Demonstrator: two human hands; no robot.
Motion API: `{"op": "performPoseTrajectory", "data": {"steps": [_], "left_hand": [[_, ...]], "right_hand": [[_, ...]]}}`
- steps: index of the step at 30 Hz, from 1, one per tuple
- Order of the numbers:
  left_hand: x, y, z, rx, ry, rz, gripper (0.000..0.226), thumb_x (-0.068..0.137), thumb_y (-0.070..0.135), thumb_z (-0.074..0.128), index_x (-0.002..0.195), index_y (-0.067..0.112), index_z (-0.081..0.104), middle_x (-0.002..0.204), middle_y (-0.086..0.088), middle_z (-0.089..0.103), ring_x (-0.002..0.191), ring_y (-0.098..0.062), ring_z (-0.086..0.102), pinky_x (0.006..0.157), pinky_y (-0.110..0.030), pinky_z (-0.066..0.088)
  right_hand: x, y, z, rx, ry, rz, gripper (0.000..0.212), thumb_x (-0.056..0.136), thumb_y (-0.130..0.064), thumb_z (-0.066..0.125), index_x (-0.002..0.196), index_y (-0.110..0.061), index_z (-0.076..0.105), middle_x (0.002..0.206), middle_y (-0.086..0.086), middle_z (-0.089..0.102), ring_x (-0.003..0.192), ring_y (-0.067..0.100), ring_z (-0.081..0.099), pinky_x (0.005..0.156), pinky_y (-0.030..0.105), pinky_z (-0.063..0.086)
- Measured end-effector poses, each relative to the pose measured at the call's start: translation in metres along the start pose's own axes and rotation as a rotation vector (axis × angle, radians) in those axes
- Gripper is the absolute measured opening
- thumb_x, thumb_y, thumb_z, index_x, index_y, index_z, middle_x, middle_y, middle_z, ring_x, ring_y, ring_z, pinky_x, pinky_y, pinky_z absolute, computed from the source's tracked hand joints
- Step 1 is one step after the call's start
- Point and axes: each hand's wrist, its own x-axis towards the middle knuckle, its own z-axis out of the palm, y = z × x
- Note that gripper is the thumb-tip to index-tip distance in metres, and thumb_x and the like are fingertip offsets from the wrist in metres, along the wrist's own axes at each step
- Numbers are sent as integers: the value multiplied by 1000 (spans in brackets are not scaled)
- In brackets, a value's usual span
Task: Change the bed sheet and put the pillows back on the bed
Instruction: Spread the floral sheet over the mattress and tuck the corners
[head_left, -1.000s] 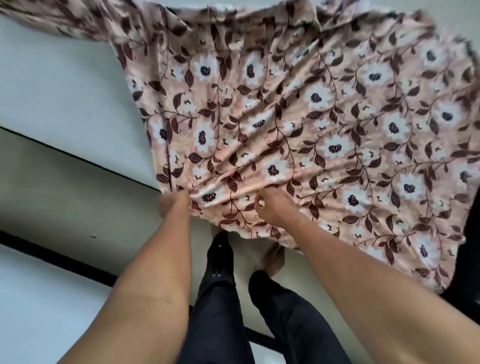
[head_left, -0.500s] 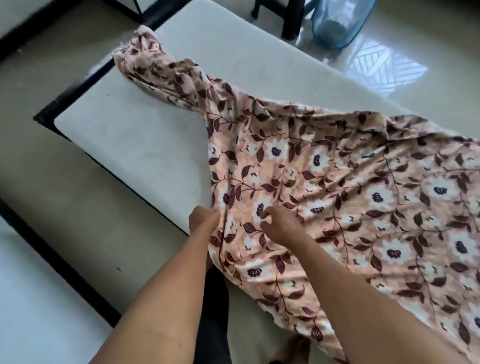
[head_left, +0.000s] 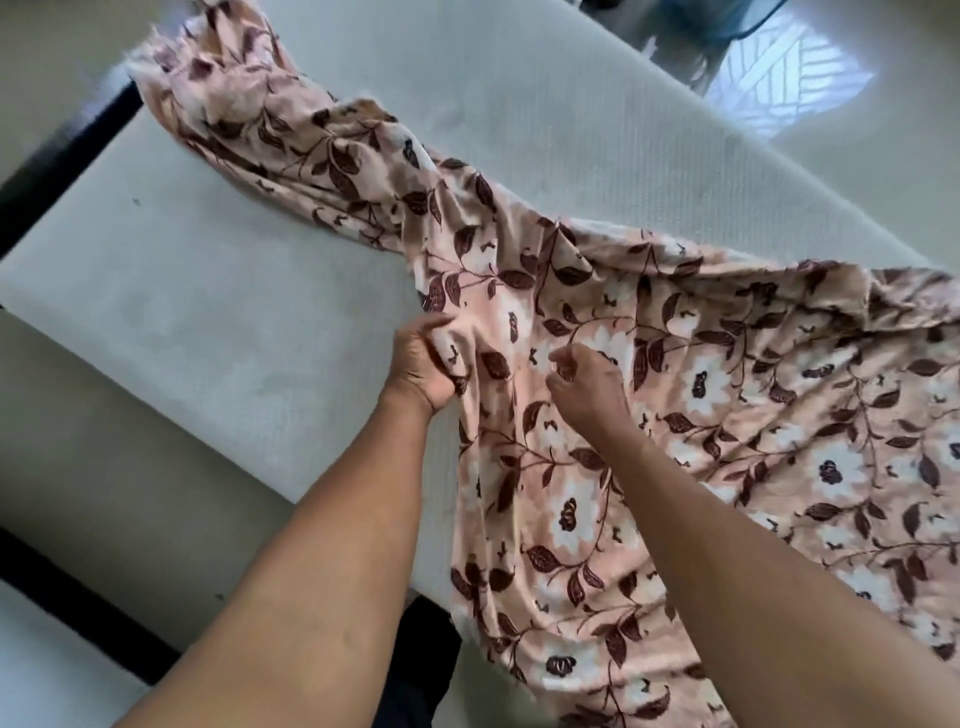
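Bed sheet (head_left: 675, 415) lies rumpled across the bare mattress (head_left: 208, 312), trailing beyond the fingers. On its edge the left hand (head_left: 421, 364) clenches a fold. Just beside it the right hand (head_left: 589, 387) has curled fingers; I cannot tell if they grasp it.

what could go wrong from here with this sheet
1. The sheet is bunched into a rope toward the far corner of the mattress, and only the left hand plainly grips it; a pull may drag it off rather than spread it.
2. Its near part hangs over the edge, so it could slide to the floor.
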Motion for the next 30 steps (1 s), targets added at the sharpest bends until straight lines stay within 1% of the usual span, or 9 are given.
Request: {"op": "performPoseTrajectory", "data": {"steps": [3,6,7,10,13,15,17,21,30], "left_hand": [[-5,36,-9,-102,-11,52,5,78,13,62,81,10,64,57,-5,61,54,-24,55,62,-26,49],[-13,57,-46,-82,170,169,18,81,10,60,86,7,77,84,-9,75,78,-28,71,77,-36,57],[-13,59,-66,-80,288,197,20,80,8,60,88,5,78,90,-11,76,85,-30,72,78,-37,59],[-29,56,-122,43,890,200,36,75,7,65,110,1,73,100,-11,73,96,-32,72,69,-38,58],[-57,41,-146,169,1336,160,41,83,12,55,122,7,66,118,-20,70,111,-39,66,93,-43,56],[-68,40,-150,149,1454,150,46,91,26,43,127,1,60,128,-27,63,121,-42,61,102,-46,50],[-75,45,-153,225,1475,46,55,103,33,30,137,-6,49,142,-30,51,134,-42,49,112,-45,38],[-90,67,-138,350,1407,-102,68,84,22,67,141,1,37,141,-31,43,130,-47,45,109,-53,40],[-35,170,-127,875,1087,186,42,82,29,65,118,7,63,120,-20,67,112,-42,64,92,-46,55]], "right_hand": [[19,-20,-14,-41,24,-17,30,93,-24,66,123,-24,66,125,0,67,114,21,63,99,43,54],[37,-41,-24,-77,32,-56,27,92,-22,66,120,-20,67,120,1,67,111,22,63,95,35,52],[41,-47,-26,-94,29,-62,25,92,-21,66,117,-18,67,117,2,66,108,22,63,92,33,52],[49,-63,-29,-127,25,-83,21,91,-21,66,111,-20,69,114,2,67,101,20,61,88,33,52],[45,-75,-22,-133,-14,-98,27,91,-23,66,118,-22,67,121,1,67,112,23,62,96,35,51],[35,-85,-17,-155,-50,-115,28,93,-23,66,121,-22,66,124,-1,66,116,22,61,98,34,48],[25,-93,-11,-201,-97,-179,31,93,-22,67,124,-19,66,126,2,65,116,23,60,98,34,48],[2,-115,-6,-265,-197,-249,31,91,-21,65,123,-20,65,125,6,64,116,26,60,96,38,51],[42,-198,17,-350,-236,-404,34,90,-23,64,124,-20,64,129,6,61,117,27,59,93,37,51]]}}
